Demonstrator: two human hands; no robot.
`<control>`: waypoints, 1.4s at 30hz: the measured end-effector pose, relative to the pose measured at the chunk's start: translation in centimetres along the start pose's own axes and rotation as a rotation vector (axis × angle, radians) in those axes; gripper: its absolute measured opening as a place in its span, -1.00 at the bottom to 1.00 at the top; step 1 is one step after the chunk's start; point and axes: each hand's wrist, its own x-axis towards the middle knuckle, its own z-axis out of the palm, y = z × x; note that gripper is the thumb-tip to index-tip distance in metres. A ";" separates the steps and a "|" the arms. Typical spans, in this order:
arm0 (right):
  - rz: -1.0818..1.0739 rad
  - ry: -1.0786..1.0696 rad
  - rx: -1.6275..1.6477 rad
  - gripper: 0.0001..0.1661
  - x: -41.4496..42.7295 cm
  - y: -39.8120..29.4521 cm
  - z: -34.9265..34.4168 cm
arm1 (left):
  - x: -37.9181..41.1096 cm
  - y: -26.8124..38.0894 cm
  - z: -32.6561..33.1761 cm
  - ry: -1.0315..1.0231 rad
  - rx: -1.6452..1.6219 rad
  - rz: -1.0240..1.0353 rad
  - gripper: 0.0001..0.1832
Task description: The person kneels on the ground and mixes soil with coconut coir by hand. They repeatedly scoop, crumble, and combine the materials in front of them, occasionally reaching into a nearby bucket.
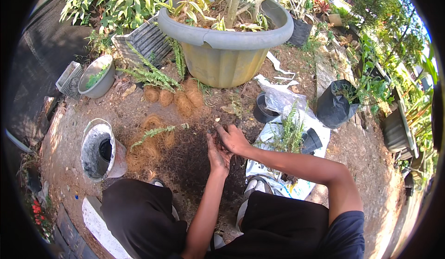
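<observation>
My left hand (217,157) is cupped, with its fingers pointing away from me. My right hand (232,138) meets it from the right, fingers bent over the same spot. Between the two palms is a clump of dark soil (220,145), mostly hidden by the fingers. Both hands hover over a patch of loose dark soil (194,165) between my feet. A cut fern frond (160,130) lies left of the hands, across loose tan coconut fibre (149,151). To the right, a leafy fern (291,128) rests on a white plastic sack (255,168).
A large cracked planter (222,62) with several trunks stands ahead. Fibre balls (184,102) lie before it. A whitish bucket (118,158) lies tipped at left, near a grey basin (104,85). At right are black pots (260,108), (312,141) and a black grow bag (332,109).
</observation>
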 end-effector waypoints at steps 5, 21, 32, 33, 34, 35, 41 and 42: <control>-0.130 -0.205 0.047 -0.36 -0.7 -2.5 -1.1 | 0.8 1.7 -1.1 0.003 -0.004 0.117 -0.21; -0.437 -0.100 -0.195 -0.43 -1.1 -5.5 -3.9 | 0.6 5.0 0.0 0.442 0.150 0.312 -0.51; -0.254 -0.222 0.005 -0.53 -0.5 -3.6 -3.2 | 0.6 5.7 -2.2 0.208 0.235 0.202 -0.52; -0.241 -0.221 0.067 -0.53 -0.2 -3.1 -2.7 | 0.6 5.7 -1.9 0.231 0.268 0.233 -0.51; -0.229 -0.220 0.129 -0.53 0.0 -2.7 -2.4 | 0.6 5.6 -1.6 0.256 0.301 0.264 -0.50; -0.096 -0.282 0.264 -0.53 0.2 -2.2 -2.0 | 0.6 5.7 -1.4 0.261 0.363 0.251 -0.45; 0.405 -0.242 0.723 -0.55 -0.3 -1.9 -0.6 | 0.0 6.1 -0.5 0.251 0.870 0.140 0.03; 0.368 -0.188 0.716 -0.54 -0.5 -1.0 -0.3 | 0.0 6.1 -0.5 0.150 0.891 0.089 0.09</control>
